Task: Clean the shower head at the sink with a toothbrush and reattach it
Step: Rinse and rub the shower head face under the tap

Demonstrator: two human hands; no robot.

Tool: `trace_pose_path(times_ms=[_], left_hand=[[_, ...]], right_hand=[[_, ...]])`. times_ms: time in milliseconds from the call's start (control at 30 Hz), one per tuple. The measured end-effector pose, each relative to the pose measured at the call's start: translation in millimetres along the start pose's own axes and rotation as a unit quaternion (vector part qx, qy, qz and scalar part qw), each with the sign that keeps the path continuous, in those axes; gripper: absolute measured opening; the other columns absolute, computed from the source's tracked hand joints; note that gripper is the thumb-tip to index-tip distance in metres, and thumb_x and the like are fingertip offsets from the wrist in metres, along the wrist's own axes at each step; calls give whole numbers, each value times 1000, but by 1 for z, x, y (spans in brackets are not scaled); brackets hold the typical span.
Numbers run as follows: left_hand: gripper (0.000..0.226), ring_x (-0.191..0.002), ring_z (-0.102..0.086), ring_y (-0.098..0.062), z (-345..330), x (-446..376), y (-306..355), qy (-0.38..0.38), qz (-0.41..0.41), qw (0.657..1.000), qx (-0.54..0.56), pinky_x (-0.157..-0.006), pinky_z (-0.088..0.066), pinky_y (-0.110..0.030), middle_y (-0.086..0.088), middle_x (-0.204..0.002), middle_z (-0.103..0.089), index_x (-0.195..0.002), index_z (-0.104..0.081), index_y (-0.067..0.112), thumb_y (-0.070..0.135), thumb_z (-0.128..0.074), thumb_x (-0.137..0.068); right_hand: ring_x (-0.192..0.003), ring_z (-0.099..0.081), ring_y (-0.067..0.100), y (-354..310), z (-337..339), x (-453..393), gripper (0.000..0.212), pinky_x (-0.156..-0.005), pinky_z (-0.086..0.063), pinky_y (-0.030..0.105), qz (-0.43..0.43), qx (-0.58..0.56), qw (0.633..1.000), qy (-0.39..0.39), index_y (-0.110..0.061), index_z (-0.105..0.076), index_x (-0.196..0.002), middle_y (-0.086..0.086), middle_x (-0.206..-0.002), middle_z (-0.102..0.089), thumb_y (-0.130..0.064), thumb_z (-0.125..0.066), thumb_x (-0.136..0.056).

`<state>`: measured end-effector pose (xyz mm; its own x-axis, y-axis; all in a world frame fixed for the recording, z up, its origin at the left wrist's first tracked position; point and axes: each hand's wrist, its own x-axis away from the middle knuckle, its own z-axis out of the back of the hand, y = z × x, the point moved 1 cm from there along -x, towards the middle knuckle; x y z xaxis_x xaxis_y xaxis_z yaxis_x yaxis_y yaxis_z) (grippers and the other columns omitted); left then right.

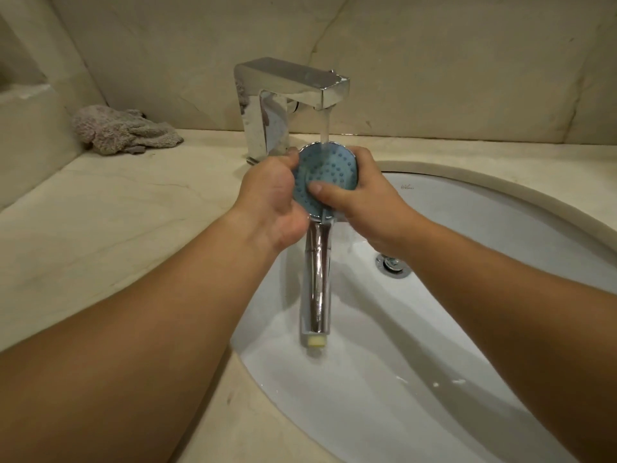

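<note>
fingers (293, 154) of the left hand (270, 198) curl round the rim of the shower head (322, 172) from its left side, and the right hand (360, 192) grips the opposite rim with its thumb pressed flat on the blue nozzle face, so both hands are grasping the same thing. in the head view, the only one, the shower head sits over the sink (500, 228) right under the tap (283, 95), face up toward the camera, with the running water (324, 128) landing near its top edge and its chrome handle (315, 279) hanging down toward the basin. no toothbrush shows anywhere, so this looks like a rinse, with the thumb rubbing the nozzles. to do it well i would tilt the face so the stream sweeps across every nozzle, work the thumb in small circles from rim to centre, and keep a firm grip on the rim, since wet chrome is likely slippery and could drop against the basin. a crumpled grey cloth (123, 130) lies on the bench (100, 212) to the left, well apart from the hands.
</note>
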<state>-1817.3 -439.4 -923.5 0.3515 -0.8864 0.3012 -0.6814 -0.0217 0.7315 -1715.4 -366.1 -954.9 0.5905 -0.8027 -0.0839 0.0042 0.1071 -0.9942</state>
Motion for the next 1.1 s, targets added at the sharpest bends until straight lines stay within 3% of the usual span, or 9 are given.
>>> trace_pose_path(times_ms=[100,267,333,467,567,633,833,967,1100], left_hand=[[41,-110,-72,-39,-1,1,0,1,8,1000,8,-78,-64,-50,-23,-127,-69,-127,-63,1,24,-35,-110],[41,-100,-75,-35,-8,5,-1,-5,19,1000,15,-77,-61,-43,-24,-115,-75,-110,-69,-6,17,-36,-105],[40,-103,-73,-36,-6,4,0,-4,15,1000,26,-79,-60,-45,-24,-116,-74,-113,-68,-7,16,-36,-105],[39,-103,-74,-37,-3,2,4,1,12,999,33,-84,-63,-45,-23,-113,-75,-111,-70,-6,12,-37,-103],[42,-99,-75,-36,-6,2,-1,13,14,1000,22,-70,-65,-40,-25,-118,-74,-121,-68,-6,16,-36,-105],[43,-105,-74,-37,-7,0,-3,20,12,999,23,-72,-64,-41,-25,-120,-73,-128,-64,-6,18,-35,-106],[40,-105,-74,-38,-2,0,2,29,4,999,19,-85,-63,-46,-23,-118,-74,-122,-69,-5,11,-39,-101],[40,-97,-77,-37,-5,1,-2,34,11,999,19,-67,-65,-43,-24,-114,-75,-123,-67,-5,16,-38,-105],[38,-95,-75,-37,-6,2,-3,13,13,1000,16,-77,-60,-45,-24,-109,-76,-109,-68,-7,15,-38,-104]], right_hand=[[-103,-64,17,-1,3,3,69,-77,-60,41,15,15,1000,23,-26,-43,-123,1,-113,-59,-24,-84,-68],[-88,-64,9,-9,-16,4,63,-71,-59,35,33,74,977,198,-31,-50,-104,-7,-100,-62,-60,-81,-57],[-88,-65,11,-10,-15,2,61,-69,-60,34,17,59,980,187,-30,-50,-105,-6,-100,-62,-59,-81,-61],[-97,-61,9,-11,-7,6,69,-74,-60,32,42,65,994,78,-28,-44,-119,-5,-109,-58,-30,-87,-65],[-92,-63,8,-8,-9,5,66,-73,-60,34,46,70,985,152,-31,-48,-110,-9,-103,-60,-43,-87,-58],[-89,-65,9,-7,-16,3,66,-71,-60,35,36,63,978,195,-34,-49,-104,-8,-100,-62,-56,-85,-53],[-100,-61,11,-6,-9,3,75,-69,-60,30,47,93,990,96,-31,-43,-113,-3,-112,-56,-37,-88,-54],[-88,-66,9,-8,-13,5,60,-68,-61,36,41,51,985,160,-31,-50,-103,-8,-98,-63,-46,-87,-58],[-80,-68,11,-10,-20,3,50,-64,-61,39,18,16,977,211,-31,-55,-92,-8,-89,-66,-56,-83,-59]])
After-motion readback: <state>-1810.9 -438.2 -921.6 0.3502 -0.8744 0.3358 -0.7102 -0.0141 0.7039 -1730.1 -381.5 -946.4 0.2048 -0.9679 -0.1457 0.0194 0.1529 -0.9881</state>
